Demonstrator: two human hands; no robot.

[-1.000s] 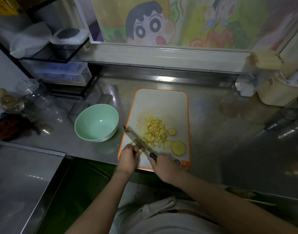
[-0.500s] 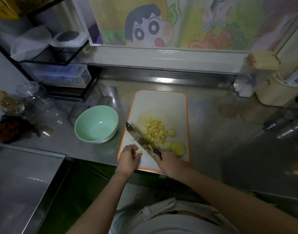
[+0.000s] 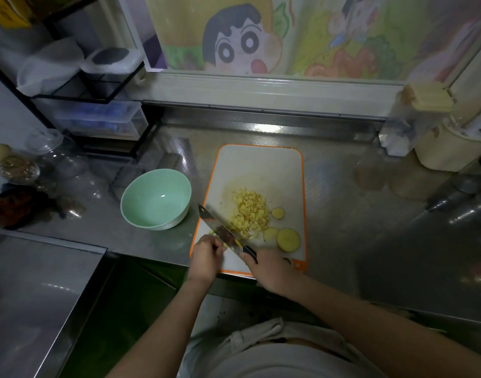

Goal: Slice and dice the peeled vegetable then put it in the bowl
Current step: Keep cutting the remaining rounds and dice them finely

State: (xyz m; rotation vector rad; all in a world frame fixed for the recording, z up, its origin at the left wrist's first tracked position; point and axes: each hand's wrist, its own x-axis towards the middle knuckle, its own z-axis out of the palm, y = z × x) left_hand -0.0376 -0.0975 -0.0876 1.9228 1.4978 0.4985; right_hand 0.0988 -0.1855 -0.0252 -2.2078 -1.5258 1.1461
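Steel table (image 3: 343,214), orange-edged white board (image 3: 261,170): yellow dice (image 3: 250,211) piled, three round slices (image 3: 288,239) left, I see the green bowl (image 3: 152,225) empty; right hand (image 3: 269,271) grips knife (image 3: 220,227), left hand (image 3: 206,257) pinches a piece (image 3: 212,232).

Single head view, wide-angle, looking forward-down over counter (image 3: 343,214); hands near bottom centre.

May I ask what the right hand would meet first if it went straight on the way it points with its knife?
Probably the mint-green ceramic bowl: the right hand aims the black-handled steel knife forward-left, and beyond the tip lies the bowl's near rim. Blade height is unclear.
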